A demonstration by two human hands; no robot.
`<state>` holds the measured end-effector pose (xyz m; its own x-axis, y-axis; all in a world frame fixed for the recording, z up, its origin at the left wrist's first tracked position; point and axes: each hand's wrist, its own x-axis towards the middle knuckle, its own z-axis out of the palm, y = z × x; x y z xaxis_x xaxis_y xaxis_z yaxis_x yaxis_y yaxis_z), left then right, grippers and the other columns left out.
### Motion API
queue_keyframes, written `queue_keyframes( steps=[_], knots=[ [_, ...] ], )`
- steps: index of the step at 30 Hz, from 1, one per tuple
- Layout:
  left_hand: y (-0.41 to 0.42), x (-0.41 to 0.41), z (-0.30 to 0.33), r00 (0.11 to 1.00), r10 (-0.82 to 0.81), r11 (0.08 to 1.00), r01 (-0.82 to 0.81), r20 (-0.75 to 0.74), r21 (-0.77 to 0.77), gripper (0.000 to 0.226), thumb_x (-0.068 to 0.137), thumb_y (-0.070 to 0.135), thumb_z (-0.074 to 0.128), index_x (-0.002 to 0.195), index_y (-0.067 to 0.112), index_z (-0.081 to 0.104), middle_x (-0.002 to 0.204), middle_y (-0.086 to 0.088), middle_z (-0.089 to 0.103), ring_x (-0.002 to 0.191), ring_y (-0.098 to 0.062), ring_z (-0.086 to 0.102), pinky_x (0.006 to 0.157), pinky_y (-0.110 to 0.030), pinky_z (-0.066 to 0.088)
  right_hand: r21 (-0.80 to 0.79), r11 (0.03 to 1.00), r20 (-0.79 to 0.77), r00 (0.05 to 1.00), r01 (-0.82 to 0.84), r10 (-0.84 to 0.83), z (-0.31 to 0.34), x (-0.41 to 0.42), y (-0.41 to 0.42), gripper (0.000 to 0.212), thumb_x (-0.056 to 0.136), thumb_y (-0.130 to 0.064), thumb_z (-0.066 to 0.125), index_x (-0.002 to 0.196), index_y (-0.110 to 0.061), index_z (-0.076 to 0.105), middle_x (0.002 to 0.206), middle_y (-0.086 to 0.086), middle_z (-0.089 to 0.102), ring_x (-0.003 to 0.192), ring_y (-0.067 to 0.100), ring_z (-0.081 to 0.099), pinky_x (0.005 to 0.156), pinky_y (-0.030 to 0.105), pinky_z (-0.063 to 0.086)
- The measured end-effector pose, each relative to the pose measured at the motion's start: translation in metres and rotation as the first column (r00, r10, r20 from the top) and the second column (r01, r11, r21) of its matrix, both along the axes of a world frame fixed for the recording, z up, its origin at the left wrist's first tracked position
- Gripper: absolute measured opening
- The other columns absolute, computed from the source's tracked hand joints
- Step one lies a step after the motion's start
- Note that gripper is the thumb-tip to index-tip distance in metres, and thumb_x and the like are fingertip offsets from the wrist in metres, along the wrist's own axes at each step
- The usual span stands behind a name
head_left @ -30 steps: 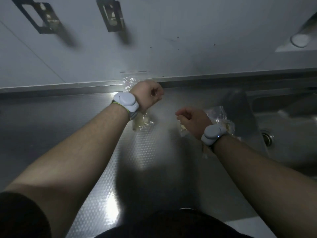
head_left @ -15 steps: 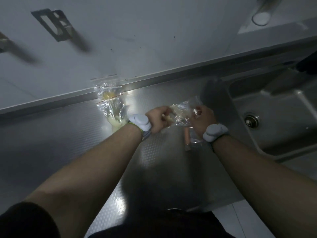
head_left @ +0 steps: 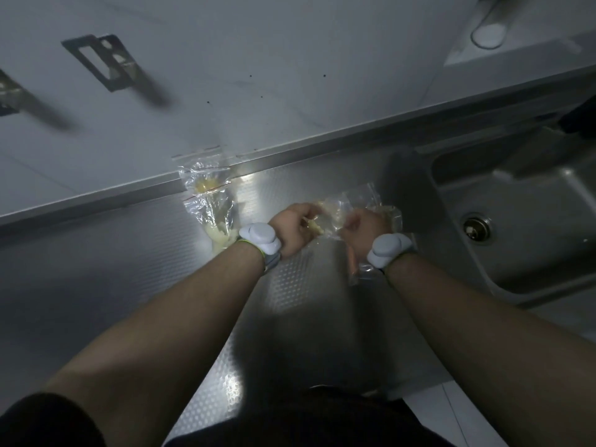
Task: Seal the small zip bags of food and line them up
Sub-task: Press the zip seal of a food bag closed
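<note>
Both hands pinch one small clear zip bag (head_left: 335, 211) of pale food, held just above the steel counter (head_left: 129, 285). My left hand (head_left: 295, 225) grips its left edge, my right hand (head_left: 362, 225) its right edge. Two more clear bags with yellowish food lie to the left: one (head_left: 206, 183) leans against the back wall, the other (head_left: 216, 221) lies just in front of it, partly behind my left wrist. Under my right wrist lies another bag (head_left: 354, 269) with an orange sausage-like piece. Grey bands sit on both wrists.
A steel sink (head_left: 516, 227) with a round drain (head_left: 477, 228) sits to the right of the counter. A raised steel ledge (head_left: 96, 201) runs along the grey back wall, which carries metal brackets (head_left: 103, 61). The counter's front edge is near my body.
A second ago my left hand was back by the bags at the wall and my right hand lay on the right-hand pile. Both hands have since come together on one bag and hold it.
</note>
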<state>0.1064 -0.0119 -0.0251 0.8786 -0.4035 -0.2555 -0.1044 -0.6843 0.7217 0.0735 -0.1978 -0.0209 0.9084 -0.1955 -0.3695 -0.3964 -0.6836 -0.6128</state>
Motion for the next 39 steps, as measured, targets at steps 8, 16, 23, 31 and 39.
queue_keyframes(
  steps=[8,16,23,31,39],
  knots=[
    [0.027,-0.004,0.013,0.996,0.070,0.980,-0.079,-0.057,-0.181,0.085,0.073,0.014,0.079,0.145,0.026,0.034,0.133,0.004,0.056,0.121,-0.011,0.050,0.098,-0.026,0.043,-0.121,0.932,0.195,0.913,-0.341,0.359,0.032,-0.013,0.021,0.012,0.078,-0.019,0.061,0.081,-0.029,0.056,0.080,-0.012,0.060,0.074,0.013,0.056,0.058,0.019,0.033],
    [0.050,-0.022,0.025,0.999,0.038,0.978,-0.037,0.000,-0.204,0.018,0.073,0.017,0.080,0.082,0.030,0.071,0.079,0.014,0.070,0.075,-0.003,0.066,0.075,-0.021,0.052,-0.137,0.930,0.271,0.891,-0.340,0.365,0.037,-0.029,0.027,0.031,0.079,-0.027,0.067,0.096,-0.038,0.044,0.074,-0.018,0.055,0.064,-0.008,0.051,0.051,0.004,0.034],
    [0.060,-0.033,0.030,0.995,0.066,0.988,-0.055,0.074,-0.147,0.010,0.075,0.026,0.078,0.086,0.027,0.076,0.079,0.014,0.071,0.073,-0.004,0.064,0.073,-0.021,0.051,-0.204,0.906,0.273,0.867,-0.372,0.417,0.043,-0.036,0.030,0.017,0.075,-0.035,0.071,0.077,-0.036,0.054,0.061,-0.022,0.049,0.059,-0.010,0.048,0.056,0.003,0.027],
    [0.067,-0.044,0.033,0.995,0.076,0.992,-0.069,0.062,-0.106,0.012,0.077,0.031,0.077,0.088,0.027,0.074,0.082,0.004,0.073,0.077,-0.013,0.067,0.076,-0.032,0.055,-0.206,0.893,0.252,0.860,-0.400,0.443,0.052,-0.047,0.028,0.006,0.081,-0.034,0.067,0.081,-0.028,0.067,0.071,-0.013,0.059,0.068,0.007,0.054,0.061,0.008,0.031],
    [0.073,-0.047,0.038,0.992,0.116,0.983,-0.108,0.052,-0.150,0.011,0.076,0.028,0.079,0.085,0.027,0.074,0.080,0.008,0.072,0.076,-0.007,0.068,0.077,-0.028,0.056,-0.192,0.922,0.247,0.892,-0.337,0.378,0.052,-0.054,0.028,0.009,0.081,-0.032,0.068,0.086,-0.025,0.067,0.076,-0.010,0.061,0.072,0.008,0.056,0.068,0.017,0.036]
  ],
)
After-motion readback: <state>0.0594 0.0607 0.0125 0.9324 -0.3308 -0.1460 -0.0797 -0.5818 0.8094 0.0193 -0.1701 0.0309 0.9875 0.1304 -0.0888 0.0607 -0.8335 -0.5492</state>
